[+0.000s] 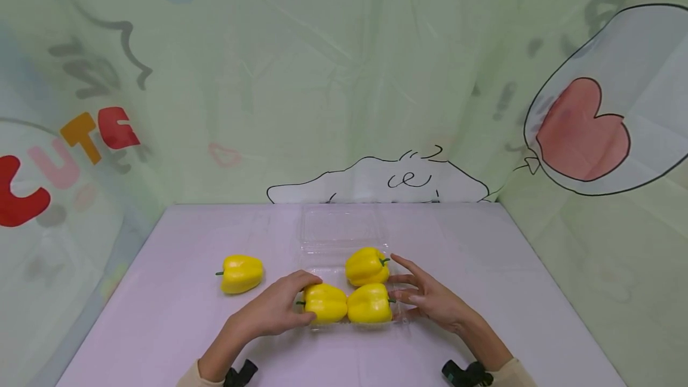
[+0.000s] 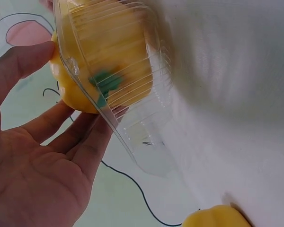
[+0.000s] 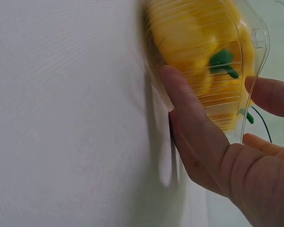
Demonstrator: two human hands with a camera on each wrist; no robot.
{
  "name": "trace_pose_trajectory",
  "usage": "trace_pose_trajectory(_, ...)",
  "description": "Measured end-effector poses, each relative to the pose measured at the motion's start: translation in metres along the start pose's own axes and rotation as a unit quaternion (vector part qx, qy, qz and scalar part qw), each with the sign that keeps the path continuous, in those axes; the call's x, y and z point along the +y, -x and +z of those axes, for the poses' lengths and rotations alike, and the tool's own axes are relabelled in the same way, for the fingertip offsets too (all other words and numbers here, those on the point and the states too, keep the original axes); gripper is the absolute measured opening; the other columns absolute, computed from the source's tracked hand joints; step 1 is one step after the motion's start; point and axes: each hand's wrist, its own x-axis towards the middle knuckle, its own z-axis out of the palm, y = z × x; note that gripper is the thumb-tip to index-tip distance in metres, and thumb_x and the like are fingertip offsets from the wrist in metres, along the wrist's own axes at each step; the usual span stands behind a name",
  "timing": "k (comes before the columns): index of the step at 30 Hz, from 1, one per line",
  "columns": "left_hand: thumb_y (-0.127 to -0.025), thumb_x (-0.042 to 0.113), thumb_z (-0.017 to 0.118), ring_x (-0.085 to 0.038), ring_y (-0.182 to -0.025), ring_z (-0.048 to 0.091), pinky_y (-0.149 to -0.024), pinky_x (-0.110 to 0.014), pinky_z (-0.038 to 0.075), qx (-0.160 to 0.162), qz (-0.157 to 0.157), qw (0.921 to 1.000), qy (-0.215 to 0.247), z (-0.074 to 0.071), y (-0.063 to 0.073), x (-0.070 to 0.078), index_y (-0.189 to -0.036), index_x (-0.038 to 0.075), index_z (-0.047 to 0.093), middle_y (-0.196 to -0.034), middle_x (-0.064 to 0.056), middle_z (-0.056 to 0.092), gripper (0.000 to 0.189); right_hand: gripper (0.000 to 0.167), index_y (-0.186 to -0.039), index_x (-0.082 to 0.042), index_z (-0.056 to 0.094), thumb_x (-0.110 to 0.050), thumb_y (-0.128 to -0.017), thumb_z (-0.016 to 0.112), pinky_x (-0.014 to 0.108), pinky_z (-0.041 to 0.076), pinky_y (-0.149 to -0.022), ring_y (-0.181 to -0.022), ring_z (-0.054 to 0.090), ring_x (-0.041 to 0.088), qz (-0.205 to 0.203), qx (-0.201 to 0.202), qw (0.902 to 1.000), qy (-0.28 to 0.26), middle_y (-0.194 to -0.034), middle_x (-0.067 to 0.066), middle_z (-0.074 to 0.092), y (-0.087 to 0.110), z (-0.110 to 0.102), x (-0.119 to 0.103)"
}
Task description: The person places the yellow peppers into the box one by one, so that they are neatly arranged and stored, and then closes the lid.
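Observation:
A clear plastic clamshell box (image 1: 333, 273) stands on the table with its lid (image 1: 344, 226) laid back. Three yellow bell peppers are in its base. My left hand (image 1: 276, 306) grips the front left bell pepper (image 1: 326, 303) between thumb and fingers, with the box wall between it and the left wrist camera. Beside it sits the front right bell pepper (image 1: 371, 304), and behind that the back right bell pepper (image 1: 365, 266). With fingers spread, my right hand (image 1: 430, 300) touches the right wall of the box (image 3: 203, 99).
Another yellow bell pepper (image 1: 242, 273) lies on the white table (image 1: 462, 237), left of the box. Printed green curtains (image 1: 344, 76) hang behind the table and at both sides. A black wrist camera (image 1: 464, 373) is worn on the right wrist.

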Motion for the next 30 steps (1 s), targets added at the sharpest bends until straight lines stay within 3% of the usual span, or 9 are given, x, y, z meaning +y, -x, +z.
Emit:
trace_pose_trajectory(14,-0.091,0.025,0.076,-0.031,-0.138,0.06,-0.117,-0.054,0.049,-0.006,-0.008,0.9993,-0.035,0.0011,-0.0005,0.0061,-0.147,0.006,0.059,-0.149,-0.01,0.063,0.062,0.094,-0.172,-0.023,0.01,-0.022,-0.102,0.072,0.051,0.064,-0.093,-0.13,0.064,0.033,0.004,0.004,1.0,0.001,-0.164,0.036,0.031,-0.0001,-0.0001,0.0001)
trace_pose_trajectory(30,-0.09,0.026,0.079,-0.029,-0.14,0.058,-0.119,-0.056,0.046,0.028,-0.004,0.9996,-0.002,0.0082,0.0036,-0.0013,-0.148,0.01,0.058,-0.151,-0.006,0.062,0.064,0.093,-0.172,-0.024,0.01,-0.021,-0.102,0.071,0.05,0.065,-0.092,-0.13,0.063,0.033,0.004,0.002,1.0,0.002,-0.165,0.036,0.031,0.0001,-0.0007,0.0009)
